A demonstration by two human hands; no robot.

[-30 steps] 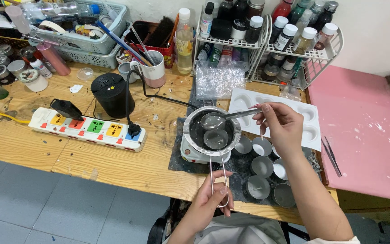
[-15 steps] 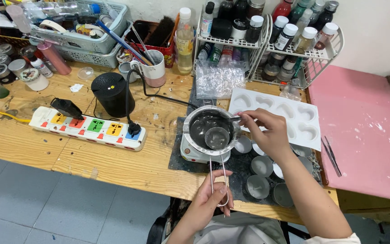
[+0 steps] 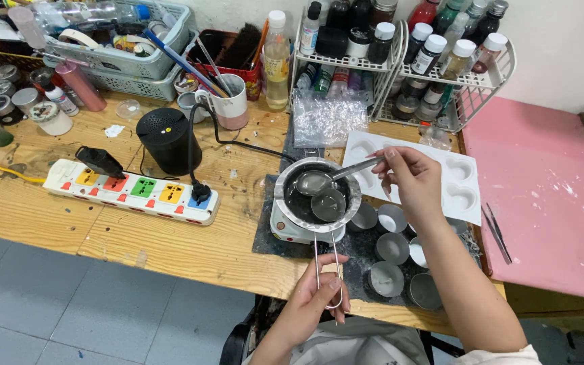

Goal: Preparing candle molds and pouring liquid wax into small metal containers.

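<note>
Pinching a spoon (image 3: 319, 181) over the pot (image 3: 317, 196), right fingers (image 3: 392, 157) grip; left hand (image 3: 315, 297) clasps the wire handle (image 3: 327, 260).

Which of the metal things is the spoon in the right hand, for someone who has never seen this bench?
Start at the wooden table and find the small steel pot on its white heater near the front edge. The spoon hangs just above that pot, its handle running right to the fingers of the right hand. Unlike the round tins beside the pot, it is held in the air.
</note>
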